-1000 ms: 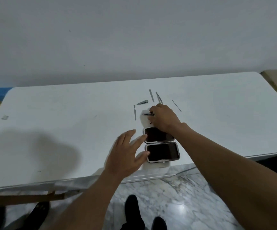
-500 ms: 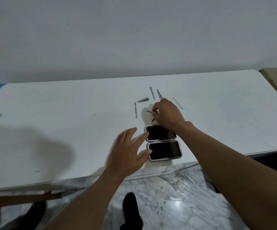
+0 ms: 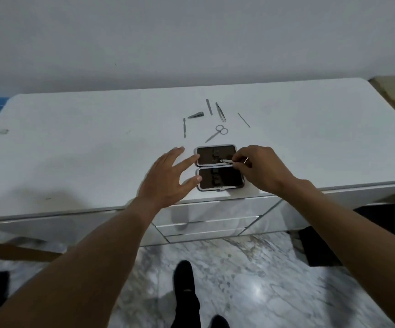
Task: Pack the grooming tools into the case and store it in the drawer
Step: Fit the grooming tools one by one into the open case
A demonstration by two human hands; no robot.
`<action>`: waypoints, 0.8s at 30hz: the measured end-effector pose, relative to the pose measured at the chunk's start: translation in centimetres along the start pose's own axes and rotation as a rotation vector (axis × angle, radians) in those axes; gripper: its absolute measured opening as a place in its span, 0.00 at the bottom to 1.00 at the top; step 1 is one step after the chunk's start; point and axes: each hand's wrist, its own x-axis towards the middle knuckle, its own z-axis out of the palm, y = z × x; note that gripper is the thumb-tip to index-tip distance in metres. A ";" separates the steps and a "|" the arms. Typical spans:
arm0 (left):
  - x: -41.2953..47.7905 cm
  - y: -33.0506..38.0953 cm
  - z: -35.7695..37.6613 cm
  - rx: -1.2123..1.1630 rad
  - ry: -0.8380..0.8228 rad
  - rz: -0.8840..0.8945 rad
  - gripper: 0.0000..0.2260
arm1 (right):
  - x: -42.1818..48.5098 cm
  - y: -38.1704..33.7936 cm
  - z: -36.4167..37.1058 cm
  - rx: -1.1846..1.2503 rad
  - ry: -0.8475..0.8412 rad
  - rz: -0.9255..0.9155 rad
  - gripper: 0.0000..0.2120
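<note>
Reaching in from both sides: left hand spread flat, fingertips right at the left edge of the open case, right hand pinching a thin metal tool over the far half. The case is dark inside with a silvery rim and sits at the worktop's near edge between the hands, scissors just behind it.

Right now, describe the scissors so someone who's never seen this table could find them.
On the white table, find the open black case at the near edge. Just beyond its far half lie the small scissors. Among the loose metal tools, they alone have two ring handles.
</note>
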 end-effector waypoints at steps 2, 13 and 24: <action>0.0 0.0 0.0 0.001 0.003 0.001 0.27 | -0.8 0.2 0.3 -0.020 0.003 -0.029 0.07; -0.1 0.0 0.0 -0.012 0.009 -0.017 0.26 | -2.0 0.5 0.4 -0.125 -0.091 -0.125 0.08; -0.1 -0.1 0.0 -0.017 0.018 -0.023 0.27 | -2.2 0.1 1.0 -0.148 -0.078 -0.201 0.06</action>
